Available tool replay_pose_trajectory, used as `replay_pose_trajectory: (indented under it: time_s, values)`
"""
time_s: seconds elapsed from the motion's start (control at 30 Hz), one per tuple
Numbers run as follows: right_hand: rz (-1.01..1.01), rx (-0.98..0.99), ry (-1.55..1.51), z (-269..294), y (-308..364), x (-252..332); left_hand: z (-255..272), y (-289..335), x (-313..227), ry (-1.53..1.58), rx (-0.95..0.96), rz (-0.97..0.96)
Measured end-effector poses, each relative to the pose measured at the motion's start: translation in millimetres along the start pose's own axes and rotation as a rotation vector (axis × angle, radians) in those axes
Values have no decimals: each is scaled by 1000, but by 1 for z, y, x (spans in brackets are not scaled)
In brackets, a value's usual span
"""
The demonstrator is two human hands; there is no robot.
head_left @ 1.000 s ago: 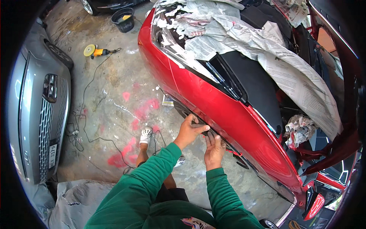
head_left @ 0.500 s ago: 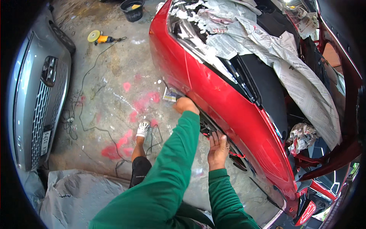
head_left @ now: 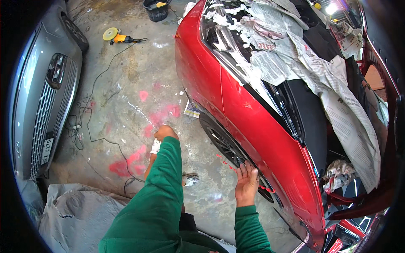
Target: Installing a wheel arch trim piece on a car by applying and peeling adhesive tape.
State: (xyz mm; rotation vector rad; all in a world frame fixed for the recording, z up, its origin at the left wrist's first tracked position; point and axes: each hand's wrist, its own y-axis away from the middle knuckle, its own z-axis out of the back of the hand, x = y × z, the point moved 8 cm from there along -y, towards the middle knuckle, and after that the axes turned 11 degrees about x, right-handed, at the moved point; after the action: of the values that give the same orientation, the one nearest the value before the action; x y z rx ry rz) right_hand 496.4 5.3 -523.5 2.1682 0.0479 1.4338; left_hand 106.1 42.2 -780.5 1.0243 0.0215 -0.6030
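My left hand (head_left: 166, 133) is closed in a fist over the floor, left of the red car (head_left: 249, 111). What it holds, if anything, is hidden. Beside the car's lower side, my right hand (head_left: 246, 185) shows its palm, fingers stretched toward the car's edge. A thin, wavy red strip (head_left: 266, 189) shows on both sides of the right hand; whether the fingers touch it I cannot tell. The car's wheel (head_left: 217, 135) with a black tyre lies between the two hands. Torn newspaper (head_left: 310, 55) covers part of the windscreen and engine bay.
A grey car (head_left: 46, 105) stands at the left. On the floor lie a yellow polisher (head_left: 122, 39) with its cord (head_left: 90, 95) and a printed packet (head_left: 192, 109). A black bucket (head_left: 156, 12) is at the far end, and a grey cover (head_left: 80, 211) lies at lower left.
My left hand has drawn away from the car, left and toward me, uncovering the wheel. My right hand stays by the car's edge. The view has shifted slightly.
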Motion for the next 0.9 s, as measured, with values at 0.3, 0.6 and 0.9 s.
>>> replay_pose_trajectory:
  time_s: [0.3,0.6,0.9]
  values:
    - [24,47,11,-10,-2,3,-169,97,43,169,499,-69]
    - [-48,-13,144,-10,7,6,-94,-65,-61,-1244,213,-659]
    - [-12,83,187,-21,-5,6,-213,1,16,-211,-67,-184]
